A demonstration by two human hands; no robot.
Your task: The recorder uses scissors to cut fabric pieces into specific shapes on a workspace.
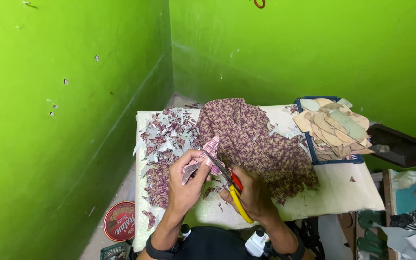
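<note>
Bright green walls [63, 120] close in the corner beyond the fingers. Below them stands a pale cloth-covered table [343, 192], which carries everything in reach. Just past the fingers lies a large heap of brown-and-cream woven-pattern fabric [256, 139], spreading away to their right. To the left of the fingers lies a wide scatter of cut scraps in the same pattern and in pale grey [162, 144], touching the heap's edge. Further right, well apart from the fingers, a blue plastic tray [335, 160] holds stacked tan and pale green cut-out shapes [333, 127]. Down to the left, below the table edge, sits a round red tin lid [120, 221].

The left hand [185, 185] pinches a small pink-and-cream patterned fabric piece [211, 146] between thumb and fingers, holding it raised just in front of the heap. The right hand [251, 192] has its fingers curled through yellow-and-red-handled scissors [229, 180], whose blades are on that piece.
</note>
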